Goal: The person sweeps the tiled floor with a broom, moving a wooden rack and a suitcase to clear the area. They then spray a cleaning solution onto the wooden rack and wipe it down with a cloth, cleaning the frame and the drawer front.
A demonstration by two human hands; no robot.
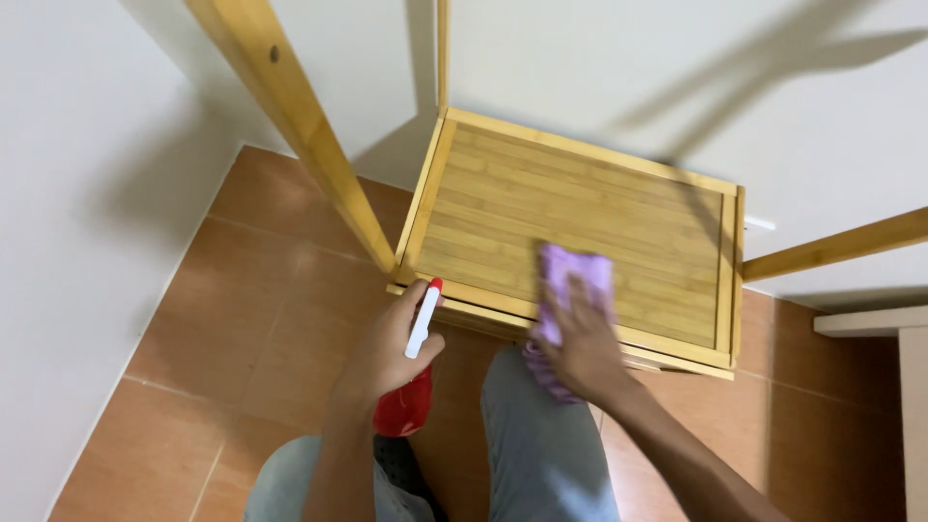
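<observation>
White walls [87,193] are filling the left and top of the view, meeting in a corner behind the furniture. Below them, a floor of reddish-brown tiles [242,319] is spreading out under everything.

A bamboo shelf [580,203] is sitting low against the wall, its rectangular tray rimmed by a raised lip and its long axis running from upper left to lower right. Slanted bamboo legs [290,106] are rising from its near left corner, and another bar [841,246] is sticking out at the right.

The person's knees in grey trousers [541,445] are showing at the bottom, just in front of the shelf's near edge.

The right hand [580,343] is lying flat over a purple cloth [572,275], fingers spread and pressing it down onto the near part of the shelf. The cloth is crumpled and soft-looking, blurred at its far end, its long axis running away from the person, with a fold hanging over the shelf's front lip beneath the palm.

The left hand [387,353] is hovering just in front of the shelf's near left corner, its fingers curled shut around a spray bottle [411,377]. The bottle is pointing up and away toward the shelf, tilted a little right: its red body is sitting low under the wrist, while a white trigger strip with a red tip is reaching up past the fingers.
</observation>
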